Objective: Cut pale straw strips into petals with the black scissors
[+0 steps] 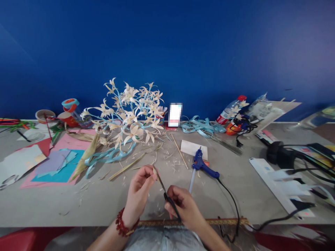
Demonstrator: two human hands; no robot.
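Near ctr, your L hand (140, 190) is pinching 1 pale strip (154, 171) & your R hand (183, 205) is gripping 1 pr scissors (162, 185) beside it, w/ 1 glue gun (200, 164) lying right, 1 flower bunch (131, 113) far left.

A craft workspace, shown by the glue gun (201, 163), coloured paper (74, 165) and scattered trimmings.

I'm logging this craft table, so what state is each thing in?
Scissors: in the right hand; blade opening unclear
Pale piece: pinched in the left hand
Glue gun: lying down, corded; heat unclear
Bottle: capped, tilted
Screen: lit, contents blurred
Power strip: plugs inserted
Blue ribbon: loosely heaped
Flowers: petals spread
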